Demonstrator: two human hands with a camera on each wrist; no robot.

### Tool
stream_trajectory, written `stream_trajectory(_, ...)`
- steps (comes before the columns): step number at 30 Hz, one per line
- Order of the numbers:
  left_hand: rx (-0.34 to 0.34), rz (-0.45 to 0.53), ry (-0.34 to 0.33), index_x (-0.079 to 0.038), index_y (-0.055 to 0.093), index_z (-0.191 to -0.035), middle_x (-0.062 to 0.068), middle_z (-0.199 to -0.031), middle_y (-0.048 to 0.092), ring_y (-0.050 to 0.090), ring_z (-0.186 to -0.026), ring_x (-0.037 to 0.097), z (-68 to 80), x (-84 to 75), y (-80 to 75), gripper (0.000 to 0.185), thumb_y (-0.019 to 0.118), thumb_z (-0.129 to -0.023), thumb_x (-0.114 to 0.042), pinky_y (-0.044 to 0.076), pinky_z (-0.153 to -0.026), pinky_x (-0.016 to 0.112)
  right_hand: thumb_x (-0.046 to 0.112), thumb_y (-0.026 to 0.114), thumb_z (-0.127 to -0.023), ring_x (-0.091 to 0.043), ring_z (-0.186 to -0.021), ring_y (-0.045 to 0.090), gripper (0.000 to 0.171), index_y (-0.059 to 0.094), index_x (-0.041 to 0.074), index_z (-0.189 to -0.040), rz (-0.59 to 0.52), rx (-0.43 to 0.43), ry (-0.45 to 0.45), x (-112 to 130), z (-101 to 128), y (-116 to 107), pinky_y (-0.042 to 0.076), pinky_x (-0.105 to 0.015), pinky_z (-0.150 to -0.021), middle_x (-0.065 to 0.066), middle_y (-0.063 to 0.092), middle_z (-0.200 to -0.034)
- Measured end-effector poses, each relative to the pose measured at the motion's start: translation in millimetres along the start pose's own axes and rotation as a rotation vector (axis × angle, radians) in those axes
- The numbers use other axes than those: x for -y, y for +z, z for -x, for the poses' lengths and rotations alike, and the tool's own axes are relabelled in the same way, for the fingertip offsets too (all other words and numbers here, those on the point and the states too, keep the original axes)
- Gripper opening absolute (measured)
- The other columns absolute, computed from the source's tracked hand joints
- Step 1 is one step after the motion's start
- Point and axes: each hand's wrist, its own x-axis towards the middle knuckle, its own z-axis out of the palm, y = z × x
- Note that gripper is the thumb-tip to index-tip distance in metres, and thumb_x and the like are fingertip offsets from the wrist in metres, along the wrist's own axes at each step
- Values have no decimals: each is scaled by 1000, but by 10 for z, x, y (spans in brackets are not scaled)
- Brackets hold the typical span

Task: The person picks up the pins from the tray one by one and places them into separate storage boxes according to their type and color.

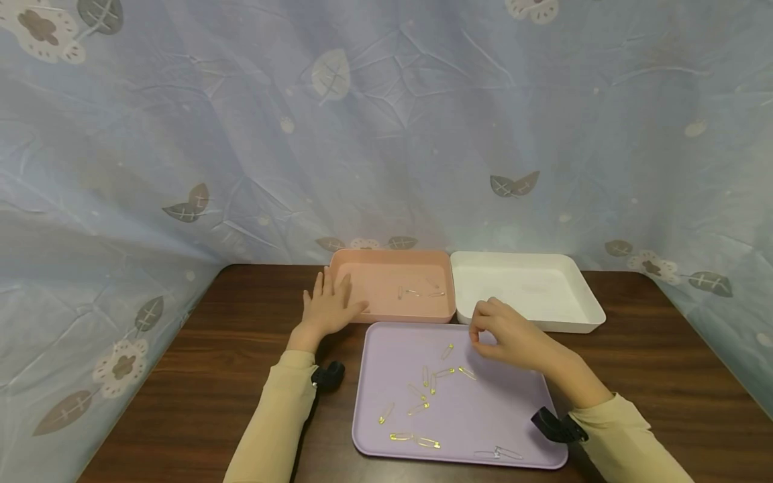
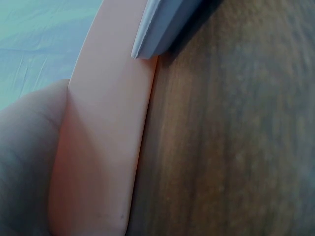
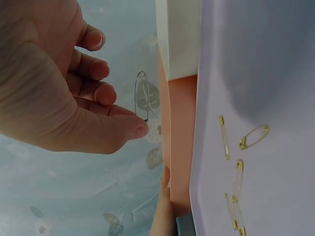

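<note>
**Ana:** Right hand (image 1: 504, 335) up over the far right corner of the flat lilac plastic tray (image 1: 513, 416), thumb and fingertip pinching a thin silver wire safety pin (image 3: 141, 96).

**Ben:** The right wrist view shows it well. It's a long narrow loop of pale wire, held by one end, the rounded end pointing away from the thumb. Whether the clasp is fastened, I cannot tell. The other fingers (image 3: 93, 69) are curled in loosely above it.

**Ana:** So the pin is in the air, clear of the tray, just in front of the white rectangular plastic bin (image 1: 580, 315).

**Ben:** Left hand (image 1: 329, 305) now: fingers straight and together, lying flat on the near left corner of the shallow pink plastic tray (image 1: 423, 312). It grips nothing, only presses.

**Ana:** The left wrist view has the pink rim (image 2: 106, 147) right against the palm, dark wooden table (image 2: 236, 147) beside it.

**Ben:** A few silver pins (image 1: 417, 292) lie inside the pink tray. On the lilac one, scattered gold safety pins (image 1: 423, 389), plus one silver pin (image 1: 498, 453) near the front edge.
</note>
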Motion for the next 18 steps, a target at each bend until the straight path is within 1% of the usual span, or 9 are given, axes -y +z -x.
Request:
stream_trajectory(3, 3, 4, 0, -18, 12, -158, 25, -161, -13, -8, -150, 44, 9, -5, -3, 86, 43, -93, -65, 2, -112, 74, 8, 77, -73, -5, -76, 37, 23, 60, 23, -70, -11, 27, 12, 11, -91, 13, 36, -22, -67, 11, 47, -77)
stream_trajectory(4, 3, 6, 3, -18, 13, -158, 25, -161, -12, -8, -149, 45, -5, 11, 8, 87, 42, -92, -67, 2, -111, 74, 7, 77, -74, -5, -76, 38, 23, 60, 23, -70, -16, 34, 12, 15, -124, 15, 36, -22, -67, 11, 47, -78)
stream_trajectory(9, 1, 2, 4, -18, 14, -157, 27, -161, -9, -6, -149, 46, 3, 4, -6, 87, 42, -91, -67, 2, -111, 74, 7, 75, -75, -7, -76, 39, 22, 60, 22, -70, -19, 53, -6, 27, -297, 41, 37, -23, -68, 9, 51, -79)
stream_trajectory(12, 8, -2, -6, -19, 12, -158, 25, -161, -11, -7, -150, 45, 13, -14, -17, 85, 43, -92, -64, 1, -112, 73, 7, 75, -76, -7, -75, 39, 21, 60, 21, -70, -14, 61, -13, 25, -413, 73, 37, -23, -67, 6, 53, -79)
stream_trajectory(15, 8, 0, 0, -18, 12, -158, 25, -161, -13, -9, -149, 45, 10, -12, -18, 86, 44, -93, -63, 1, -111, 74, 7, 74, -76, -9, -75, 40, 19, 61, 18, -70, 6, 63, -37, 18, -541, 117, 38, -24, -67, 4, 53, -78)
stream_trajectory(18, 8, -1, -1, -18, 11, -158, 24, -160, -14, -9, -149, 44, 15, -19, -24, 85, 44, -93, -63, 1, -111, 74, 8, 75, -77, -11, -77, 44, 16, 62, 16, -71, 30, 61, -64, 25, -672, 158, 42, -26, -70, 3, 53, -80)
